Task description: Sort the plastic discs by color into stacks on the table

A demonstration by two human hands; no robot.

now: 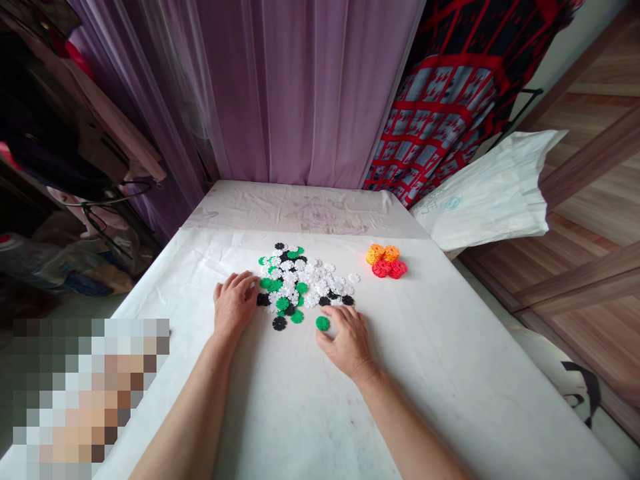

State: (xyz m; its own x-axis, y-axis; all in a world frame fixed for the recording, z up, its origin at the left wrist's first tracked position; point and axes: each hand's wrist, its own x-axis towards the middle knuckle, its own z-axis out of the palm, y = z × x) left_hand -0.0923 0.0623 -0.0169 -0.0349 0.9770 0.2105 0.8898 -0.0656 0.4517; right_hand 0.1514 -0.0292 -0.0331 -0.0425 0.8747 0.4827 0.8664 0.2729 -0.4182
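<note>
A loose heap of small notched plastic discs lies on the white-covered table (300,400), mixing white discs (320,277), green discs (297,316) and black discs (279,323). At the heap's left edge is my left hand (236,300), palm down, its fingers stretched out and fingertips near a green and a black disc. My right hand (347,337) is at the heap's near right side, thumb and index finger closed around a green disc (323,323). Whether more discs sit under that one, I cannot tell.
Stacked orange discs (383,253) and red discs (389,269) stand right of the heap. A white plastic bag (493,190) hangs over the table's right edge. Behind are a purple curtain (295,93) and a red-and-black patterned cloth (440,100). A pixelated patch covers the lower left.
</note>
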